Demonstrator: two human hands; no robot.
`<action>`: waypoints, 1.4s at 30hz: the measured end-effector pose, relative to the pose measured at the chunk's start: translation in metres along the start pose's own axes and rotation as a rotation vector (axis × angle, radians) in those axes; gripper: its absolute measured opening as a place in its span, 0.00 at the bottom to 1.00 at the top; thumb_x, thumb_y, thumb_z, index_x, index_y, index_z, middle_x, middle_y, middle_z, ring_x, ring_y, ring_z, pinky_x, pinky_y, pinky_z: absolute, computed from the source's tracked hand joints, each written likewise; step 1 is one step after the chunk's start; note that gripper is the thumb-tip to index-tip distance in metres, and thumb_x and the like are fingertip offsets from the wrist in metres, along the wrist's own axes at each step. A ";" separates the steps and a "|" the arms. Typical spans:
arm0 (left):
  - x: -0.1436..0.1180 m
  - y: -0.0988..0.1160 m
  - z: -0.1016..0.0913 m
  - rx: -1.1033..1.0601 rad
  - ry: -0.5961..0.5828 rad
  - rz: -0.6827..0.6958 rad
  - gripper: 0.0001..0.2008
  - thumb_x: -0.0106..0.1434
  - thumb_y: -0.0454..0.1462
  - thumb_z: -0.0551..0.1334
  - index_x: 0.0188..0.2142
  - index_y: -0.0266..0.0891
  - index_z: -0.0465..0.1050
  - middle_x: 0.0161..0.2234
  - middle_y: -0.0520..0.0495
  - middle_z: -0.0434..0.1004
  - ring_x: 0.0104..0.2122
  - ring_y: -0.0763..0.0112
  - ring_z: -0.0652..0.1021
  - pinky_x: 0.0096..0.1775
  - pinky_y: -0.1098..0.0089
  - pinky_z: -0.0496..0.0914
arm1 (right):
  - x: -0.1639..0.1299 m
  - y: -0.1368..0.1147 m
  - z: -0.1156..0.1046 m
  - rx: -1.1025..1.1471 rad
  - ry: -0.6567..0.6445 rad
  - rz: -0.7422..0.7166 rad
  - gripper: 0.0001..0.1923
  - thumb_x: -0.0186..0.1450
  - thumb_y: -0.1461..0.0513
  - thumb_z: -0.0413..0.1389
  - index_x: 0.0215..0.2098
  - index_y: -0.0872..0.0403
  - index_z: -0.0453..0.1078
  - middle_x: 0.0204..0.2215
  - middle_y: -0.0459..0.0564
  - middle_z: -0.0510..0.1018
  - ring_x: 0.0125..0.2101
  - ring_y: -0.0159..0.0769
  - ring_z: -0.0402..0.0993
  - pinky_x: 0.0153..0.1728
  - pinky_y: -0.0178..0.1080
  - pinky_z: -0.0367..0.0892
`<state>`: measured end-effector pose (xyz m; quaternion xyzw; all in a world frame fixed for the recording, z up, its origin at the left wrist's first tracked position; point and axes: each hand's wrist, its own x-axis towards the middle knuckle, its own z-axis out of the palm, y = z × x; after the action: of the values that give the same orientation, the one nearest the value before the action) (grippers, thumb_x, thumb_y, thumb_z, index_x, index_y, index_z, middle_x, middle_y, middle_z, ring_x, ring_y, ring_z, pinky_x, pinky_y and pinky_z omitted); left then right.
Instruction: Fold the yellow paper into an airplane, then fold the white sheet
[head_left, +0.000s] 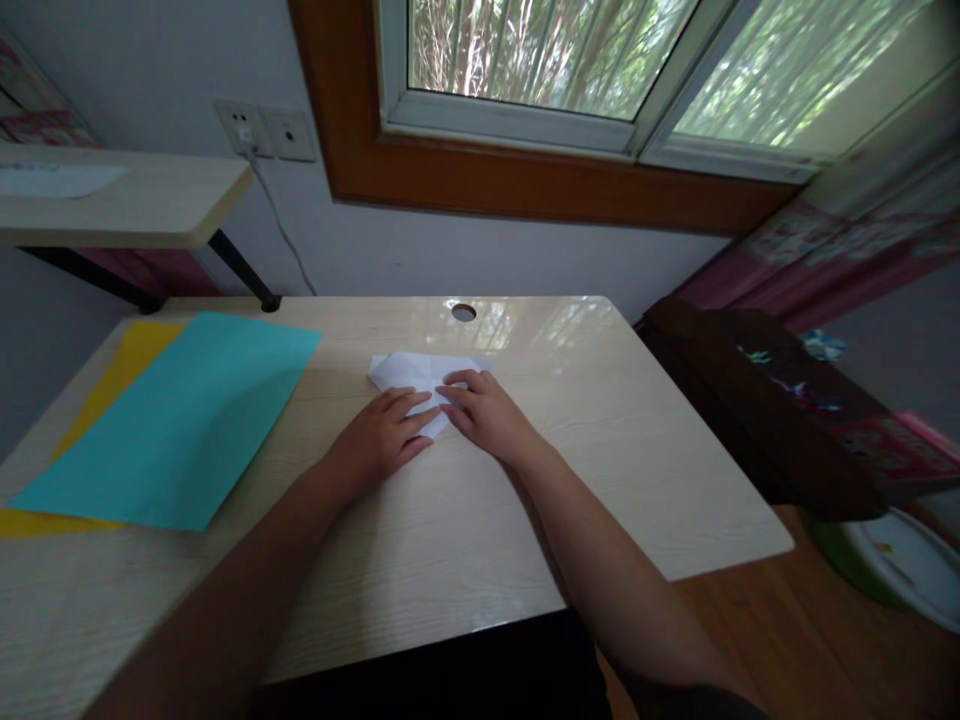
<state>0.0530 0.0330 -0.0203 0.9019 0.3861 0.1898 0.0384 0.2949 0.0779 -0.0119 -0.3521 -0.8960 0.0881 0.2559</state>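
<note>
A white folded paper is laid flat on the pale bench, its near part covered by fingers.

No text, label or number could be read anywhere. The paper sheets on the surface were blank.

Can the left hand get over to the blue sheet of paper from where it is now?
Probably yes. The left hand rests on the white paper, and only bare desk lies between it and the blue sheet beside it.
</note>
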 end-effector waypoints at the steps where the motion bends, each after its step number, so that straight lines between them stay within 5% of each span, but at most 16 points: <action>1: 0.000 -0.001 0.001 -0.001 -0.003 0.001 0.24 0.73 0.43 0.58 0.66 0.41 0.65 0.64 0.39 0.67 0.64 0.53 0.66 0.65 0.50 0.62 | 0.000 0.000 0.000 -0.008 -0.007 0.004 0.15 0.72 0.61 0.55 0.56 0.50 0.74 0.52 0.57 0.74 0.51 0.46 0.70 0.53 0.52 0.69; 5: 0.000 -0.002 0.003 -0.015 0.003 -0.005 0.26 0.73 0.45 0.58 0.65 0.34 0.66 0.63 0.36 0.69 0.64 0.53 0.66 0.65 0.51 0.62 | 0.000 -0.001 0.000 -0.025 -0.026 0.026 0.17 0.73 0.61 0.54 0.59 0.50 0.73 0.53 0.57 0.73 0.51 0.46 0.70 0.53 0.52 0.69; 23: -0.003 -0.006 -0.004 -0.134 0.023 0.030 0.17 0.71 0.38 0.60 0.58 0.47 0.75 0.62 0.41 0.70 0.62 0.55 0.69 0.63 0.49 0.65 | 0.000 -0.005 0.001 -0.031 -0.034 0.089 0.20 0.72 0.63 0.52 0.61 0.45 0.72 0.55 0.57 0.70 0.52 0.45 0.70 0.53 0.50 0.69; 33: 0.000 0.004 -0.011 -0.203 -0.003 0.122 0.13 0.72 0.38 0.60 0.53 0.46 0.78 0.55 0.46 0.77 0.51 0.62 0.76 0.55 0.56 0.72 | -0.001 -0.001 -0.004 0.032 -0.038 0.055 0.19 0.69 0.64 0.54 0.56 0.48 0.75 0.53 0.55 0.71 0.50 0.43 0.71 0.53 0.49 0.70; 42: -0.001 -0.002 -0.005 -0.132 0.029 0.040 0.19 0.69 0.41 0.64 0.59 0.45 0.74 0.59 0.41 0.73 0.58 0.54 0.72 0.60 0.50 0.67 | -0.003 0.002 -0.008 0.076 -0.063 0.023 0.17 0.69 0.59 0.58 0.56 0.46 0.75 0.50 0.54 0.72 0.47 0.42 0.72 0.51 0.48 0.70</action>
<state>0.0491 0.0328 -0.0160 0.9021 0.3552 0.2285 0.0884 0.3016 0.0771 -0.0067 -0.3493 -0.8956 0.1359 0.2397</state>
